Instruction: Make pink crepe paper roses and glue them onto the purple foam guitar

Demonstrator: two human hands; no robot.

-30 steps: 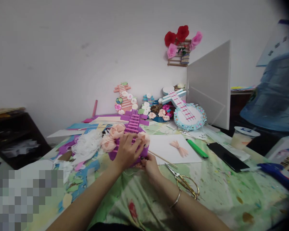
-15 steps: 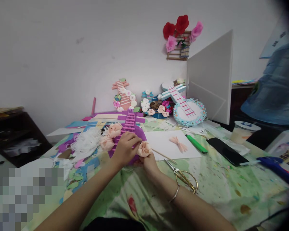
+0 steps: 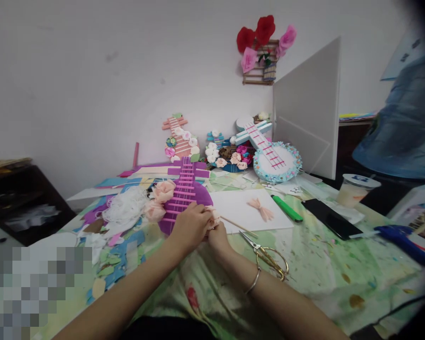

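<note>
A peach paper flower (image 3: 214,218) is pinched between my two hands, partly hidden by the fingers. My left hand (image 3: 193,222) grips its left side, fingers curled over the petals. From below and right, my right hand (image 3: 218,238) is closed round its base. Just behind them lies a purple paper pipa (image 3: 189,189) with pink strips across it; two larger peach flowers (image 3: 163,191) sit at its left edge. A thin wooden stick (image 3: 239,226) rests to the right of my right hand, and gold-handled scissors (image 3: 265,255) lie beside my forearm.
White paper (image 3: 233,198) bears a tied peach paper piece (image 3: 261,209). Right of it are a green marker (image 3: 286,208), a black phone (image 3: 331,218), a lidded cup (image 3: 356,191) and a blue glue gun (image 3: 407,243). White string (image 3: 124,208) is heaped left; decorated instruments (image 3: 276,160) stand behind.
My left hand has moved right and down over the flower, covering more of it. The flower has turned, so less of its face shows. The view has shifted slightly.
</note>
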